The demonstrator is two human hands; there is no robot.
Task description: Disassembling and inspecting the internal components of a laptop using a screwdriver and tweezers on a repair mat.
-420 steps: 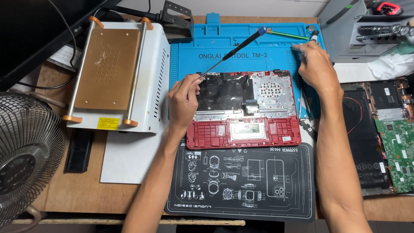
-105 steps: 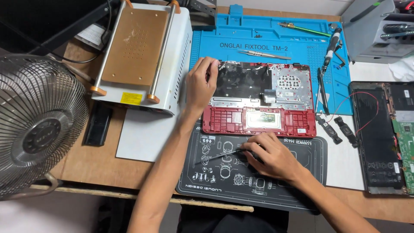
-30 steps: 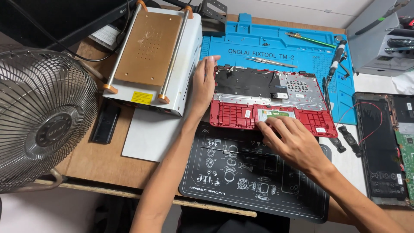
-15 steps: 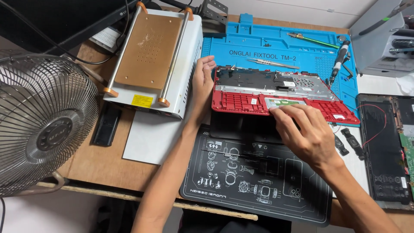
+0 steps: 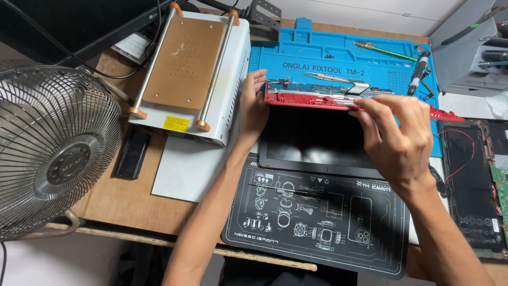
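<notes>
Fingers of the left hand (image 5: 254, 106) curl round the left end of the red case (image 5: 312, 99), thumb behind it; the right hand (image 5: 397, 137) pinches its front edge, wrist bent down. Both tilt the case up on edge over the dark screen (image 5: 312, 140), above the blue mat (image 5: 338, 55). The right hand covers the case's right part; its underside is out of sight.

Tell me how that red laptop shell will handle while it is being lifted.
The red shell looks thin and wide, so it probably flexes if held at one end; the left hand and right hand share it. The exposed ribbon on top looks fragile. Likely light.
</notes>
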